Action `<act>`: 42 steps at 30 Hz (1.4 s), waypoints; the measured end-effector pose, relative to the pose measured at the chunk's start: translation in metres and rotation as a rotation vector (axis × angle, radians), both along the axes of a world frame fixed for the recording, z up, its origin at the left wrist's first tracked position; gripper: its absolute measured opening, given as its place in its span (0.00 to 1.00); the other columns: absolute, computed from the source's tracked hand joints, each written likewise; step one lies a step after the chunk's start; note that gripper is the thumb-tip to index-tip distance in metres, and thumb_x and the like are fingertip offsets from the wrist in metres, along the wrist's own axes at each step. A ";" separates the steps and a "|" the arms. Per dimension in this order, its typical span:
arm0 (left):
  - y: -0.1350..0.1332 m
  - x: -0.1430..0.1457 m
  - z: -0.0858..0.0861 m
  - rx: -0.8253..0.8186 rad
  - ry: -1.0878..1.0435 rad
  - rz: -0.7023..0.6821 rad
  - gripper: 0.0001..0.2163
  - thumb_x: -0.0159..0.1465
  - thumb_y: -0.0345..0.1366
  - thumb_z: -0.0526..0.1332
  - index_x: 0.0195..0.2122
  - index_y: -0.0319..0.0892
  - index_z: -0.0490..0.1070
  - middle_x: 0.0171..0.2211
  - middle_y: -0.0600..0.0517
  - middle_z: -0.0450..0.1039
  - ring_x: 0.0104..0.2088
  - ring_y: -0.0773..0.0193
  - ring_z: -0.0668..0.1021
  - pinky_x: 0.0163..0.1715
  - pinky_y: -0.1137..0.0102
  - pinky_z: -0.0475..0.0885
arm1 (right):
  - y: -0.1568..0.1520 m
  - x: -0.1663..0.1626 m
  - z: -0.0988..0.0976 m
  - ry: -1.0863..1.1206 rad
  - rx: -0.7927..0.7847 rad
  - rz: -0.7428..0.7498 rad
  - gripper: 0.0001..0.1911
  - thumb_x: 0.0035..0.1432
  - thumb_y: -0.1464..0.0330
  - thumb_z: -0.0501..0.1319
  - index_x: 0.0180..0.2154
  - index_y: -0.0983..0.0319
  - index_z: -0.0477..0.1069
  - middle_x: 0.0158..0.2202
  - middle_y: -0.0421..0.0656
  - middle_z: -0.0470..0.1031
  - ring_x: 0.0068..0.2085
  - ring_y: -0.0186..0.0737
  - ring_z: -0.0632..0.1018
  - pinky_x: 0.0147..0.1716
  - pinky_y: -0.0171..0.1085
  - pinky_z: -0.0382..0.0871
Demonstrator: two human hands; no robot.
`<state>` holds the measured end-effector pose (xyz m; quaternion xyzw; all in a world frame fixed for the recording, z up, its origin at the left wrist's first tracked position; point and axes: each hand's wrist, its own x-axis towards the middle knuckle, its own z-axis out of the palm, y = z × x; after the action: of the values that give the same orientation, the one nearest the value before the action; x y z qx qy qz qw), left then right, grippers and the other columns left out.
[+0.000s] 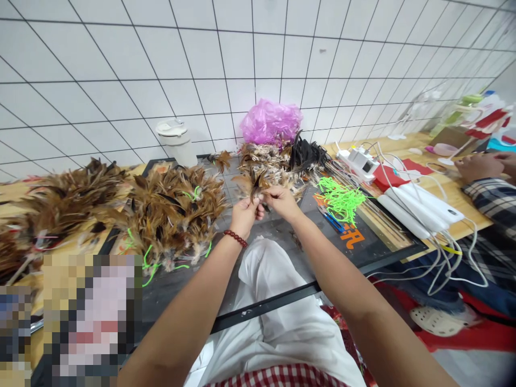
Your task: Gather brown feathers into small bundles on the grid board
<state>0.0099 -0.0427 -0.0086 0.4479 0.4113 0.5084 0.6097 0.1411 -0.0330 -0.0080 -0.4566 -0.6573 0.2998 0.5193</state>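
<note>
My left hand (244,215), with a dark red bead bracelet at the wrist, pinches the base of a small bunch of brown feathers (256,184). My right hand (281,201) meets it there, thumb and fingers closed at the same base; what exactly lies in that pinch is too small to make out. Behind the hands lies a heap of feathers with pale quill ends (268,158), and black feathers (308,153) rest to its right. A large pile of brown feathers (173,204) spreads to the left, with bright green cord pieces among it.
Green cords (342,200) lie to the right by a blue cutter (334,221). Beyond are a white power strip (421,207) with cables and a co-worker's hands (481,167). A lidded white cup (177,142) and pink plastic bag (272,122) stand by the tiled wall.
</note>
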 end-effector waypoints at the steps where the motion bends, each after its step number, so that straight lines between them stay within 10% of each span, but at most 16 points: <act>1: 0.000 0.000 0.000 0.007 0.015 -0.021 0.11 0.53 0.39 0.66 0.23 0.36 0.69 0.16 0.55 0.67 0.14 0.73 0.68 0.14 0.77 0.64 | 0.000 -0.001 0.002 0.040 -0.031 0.010 0.14 0.50 0.59 0.63 0.22 0.62 0.74 0.21 0.38 0.69 0.27 0.33 0.69 0.31 0.33 0.62; 7: 0.004 -0.003 0.001 0.059 -0.081 0.132 0.09 0.56 0.38 0.63 0.26 0.38 0.69 0.16 0.57 0.65 0.15 0.74 0.67 0.14 0.78 0.61 | 0.003 0.013 0.006 0.355 -0.074 -0.313 0.16 0.49 0.57 0.61 0.29 0.64 0.73 0.22 0.36 0.66 0.24 0.29 0.63 0.26 0.31 0.57; 12: 0.013 -0.007 0.002 0.017 -0.178 0.497 0.07 0.59 0.37 0.59 0.27 0.39 0.66 0.17 0.59 0.62 0.15 0.75 0.65 0.14 0.79 0.58 | 0.002 0.027 0.003 -0.154 -0.286 -0.201 0.17 0.45 0.55 0.65 0.21 0.64 0.72 0.17 0.35 0.62 0.22 0.28 0.60 0.25 0.32 0.53; 20: 0.014 -0.007 -0.002 0.017 -0.191 0.491 0.09 0.59 0.39 0.59 0.28 0.39 0.65 0.18 0.59 0.63 0.15 0.75 0.66 0.15 0.78 0.58 | -0.016 0.001 0.010 -0.811 -0.082 -0.305 0.10 0.55 0.67 0.60 0.40 0.59 0.76 0.40 0.47 0.74 0.42 0.43 0.71 0.40 0.37 0.61; 24: 0.014 -0.007 0.000 -0.001 -0.180 0.478 0.08 0.59 0.39 0.59 0.29 0.39 0.65 0.18 0.60 0.63 0.15 0.75 0.66 0.15 0.78 0.58 | -0.012 0.006 0.020 -0.850 -0.074 -0.553 0.13 0.60 0.67 0.54 0.43 0.59 0.75 0.43 0.49 0.72 0.46 0.48 0.70 0.43 0.42 0.59; 32: 0.014 -0.005 -0.001 -0.002 -0.170 0.468 0.06 0.60 0.36 0.57 0.29 0.38 0.65 0.17 0.60 0.62 0.14 0.76 0.66 0.15 0.79 0.58 | 0.029 -0.028 0.019 -0.953 -0.054 -0.534 0.15 0.59 0.63 0.55 0.40 0.63 0.76 0.44 0.53 0.73 0.48 0.50 0.69 0.46 0.46 0.59; 36: 0.015 -0.005 -0.004 -0.005 -0.178 0.468 0.06 0.61 0.35 0.56 0.29 0.38 0.66 0.17 0.60 0.63 0.14 0.76 0.66 0.14 0.78 0.58 | 0.042 -0.020 0.020 -0.705 -0.113 -0.523 0.10 0.55 0.66 0.58 0.30 0.64 0.76 0.37 0.50 0.75 0.40 0.45 0.73 0.41 0.42 0.62; 42: 0.014 -0.005 -0.003 -0.025 -0.172 0.458 0.06 0.60 0.35 0.57 0.29 0.38 0.66 0.17 0.59 0.63 0.15 0.75 0.66 0.15 0.79 0.59 | 0.022 0.000 0.030 0.280 -0.312 -0.121 0.12 0.45 0.61 0.64 0.24 0.62 0.65 0.17 0.35 0.66 0.19 0.28 0.64 0.21 0.31 0.56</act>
<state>0.0052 -0.0283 -0.0112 0.2906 0.4551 0.6643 0.5168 0.1411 -0.0109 0.0221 -0.5239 -0.4956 0.4266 0.5459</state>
